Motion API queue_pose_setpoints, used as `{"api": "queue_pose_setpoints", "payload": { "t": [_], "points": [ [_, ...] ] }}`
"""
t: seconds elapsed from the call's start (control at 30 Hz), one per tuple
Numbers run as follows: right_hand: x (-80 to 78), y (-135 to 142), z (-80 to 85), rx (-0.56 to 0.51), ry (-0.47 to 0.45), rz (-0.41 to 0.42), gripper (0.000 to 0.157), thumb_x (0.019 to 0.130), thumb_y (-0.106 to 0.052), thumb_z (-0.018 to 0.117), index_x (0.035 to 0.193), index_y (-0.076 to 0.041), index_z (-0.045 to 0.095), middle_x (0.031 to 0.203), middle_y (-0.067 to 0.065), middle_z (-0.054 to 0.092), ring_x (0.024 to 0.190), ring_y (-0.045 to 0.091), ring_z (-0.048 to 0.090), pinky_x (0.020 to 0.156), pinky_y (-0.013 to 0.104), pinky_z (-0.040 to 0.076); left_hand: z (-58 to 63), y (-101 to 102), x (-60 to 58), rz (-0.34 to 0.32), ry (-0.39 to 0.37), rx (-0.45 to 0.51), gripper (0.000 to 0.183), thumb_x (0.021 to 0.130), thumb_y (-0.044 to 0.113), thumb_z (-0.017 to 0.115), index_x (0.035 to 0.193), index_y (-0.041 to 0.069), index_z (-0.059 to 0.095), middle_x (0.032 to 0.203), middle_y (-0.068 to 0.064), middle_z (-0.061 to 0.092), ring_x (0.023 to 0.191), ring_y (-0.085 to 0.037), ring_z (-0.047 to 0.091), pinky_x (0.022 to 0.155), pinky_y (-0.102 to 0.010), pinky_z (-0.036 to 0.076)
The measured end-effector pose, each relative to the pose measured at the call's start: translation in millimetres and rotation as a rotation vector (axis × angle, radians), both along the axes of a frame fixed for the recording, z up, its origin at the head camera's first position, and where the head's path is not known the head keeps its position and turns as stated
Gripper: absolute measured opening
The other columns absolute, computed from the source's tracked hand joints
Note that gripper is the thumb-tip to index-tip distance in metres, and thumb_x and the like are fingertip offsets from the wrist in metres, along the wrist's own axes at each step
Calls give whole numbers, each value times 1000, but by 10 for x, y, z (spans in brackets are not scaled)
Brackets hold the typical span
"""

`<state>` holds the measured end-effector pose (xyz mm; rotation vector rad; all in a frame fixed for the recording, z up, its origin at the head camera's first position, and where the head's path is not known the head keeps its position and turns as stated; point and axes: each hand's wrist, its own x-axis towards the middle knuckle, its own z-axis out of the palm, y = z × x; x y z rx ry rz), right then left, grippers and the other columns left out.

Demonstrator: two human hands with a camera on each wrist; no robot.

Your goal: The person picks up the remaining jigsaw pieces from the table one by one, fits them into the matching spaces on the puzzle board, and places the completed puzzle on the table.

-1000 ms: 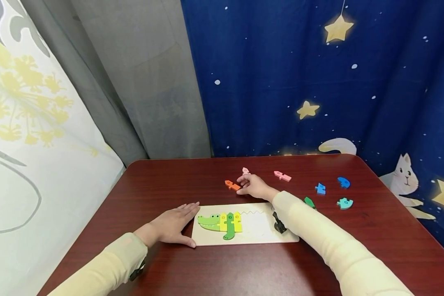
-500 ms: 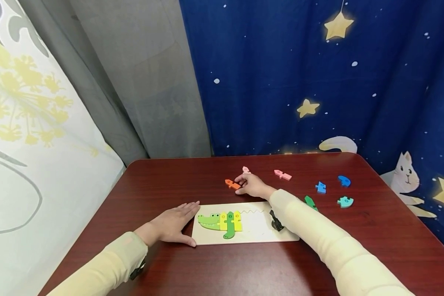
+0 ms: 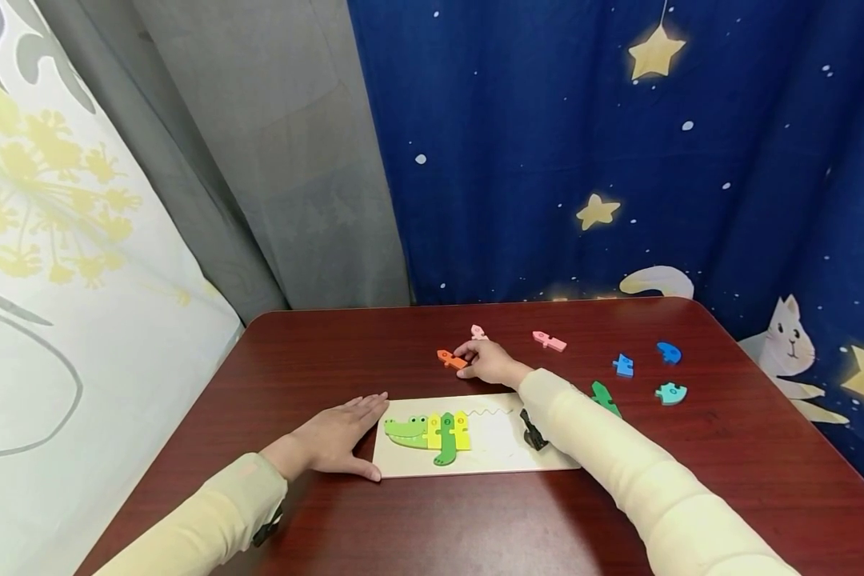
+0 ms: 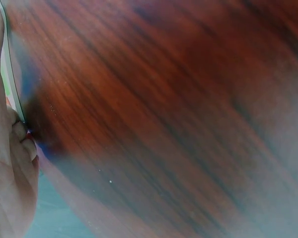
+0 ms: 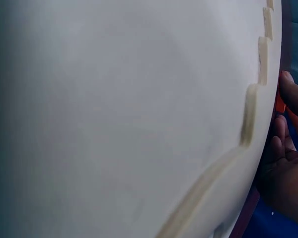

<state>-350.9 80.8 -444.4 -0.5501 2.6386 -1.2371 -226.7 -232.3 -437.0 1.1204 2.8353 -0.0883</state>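
Observation:
My left hand [image 3: 334, 436] lies with straight fingers at the left end of a pale wooden puzzle board [image 3: 522, 456], thumb and fingertips touching its edge. On the board, a crocodile head piece [image 3: 406, 432] is joined to yellow pieces [image 3: 463, 432] and a green leg piece [image 3: 446, 440]. Beyond the board, my right hand [image 3: 493, 364] pinches the right end of an orange puzzle piece [image 3: 450, 359] between thumb and fingers. Orange also shows between its fingers in the right wrist view. A pink piece [image 3: 478, 331] lies just behind that hand, partly hidden by it.
Another pink piece [image 3: 550, 342] lies to the right. Farther right are two blue pieces [image 3: 623, 366], a turquoise piece [image 3: 670, 394] and a green piece [image 3: 603, 396] partly behind the right sleeve [image 3: 619, 456]. Curtains hang beyond the brown table [image 3: 331, 344].
My right hand has shifted slightly left and its fingers have closed in on the orange puzzle piece. My left hand has stayed at the board's edge.

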Motion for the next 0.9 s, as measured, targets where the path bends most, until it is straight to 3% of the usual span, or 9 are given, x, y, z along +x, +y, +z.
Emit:
{"api": "queue_pose_setpoints", "payload": {
  "t": [0.4, 0.9],
  "points": [
    [-6, -44, -15, 40, 34, -29, 31, 82, -8, 78, 112, -7, 70, 95, 4, 61, 87, 19, 55, 83, 32, 49, -21, -6, -7, 17, -9, -5, 119, 74, 88, 41, 154, 3, 22, 160, -9, 18, 145, -24, 20, 116, -38, 23],
    [-2, -51, -14, 40, 86, -34, 27, 79, -10, 81, 103, -5, 71, 91, 4, 61, 84, 18, 55, 79, 31, 48, -26, -3, -14, 11, 1, -5, 118, 75, 88, 42, 154, 3, 22, 160, -9, 19, 145, -24, 21, 115, -38, 23]
  ]
}}
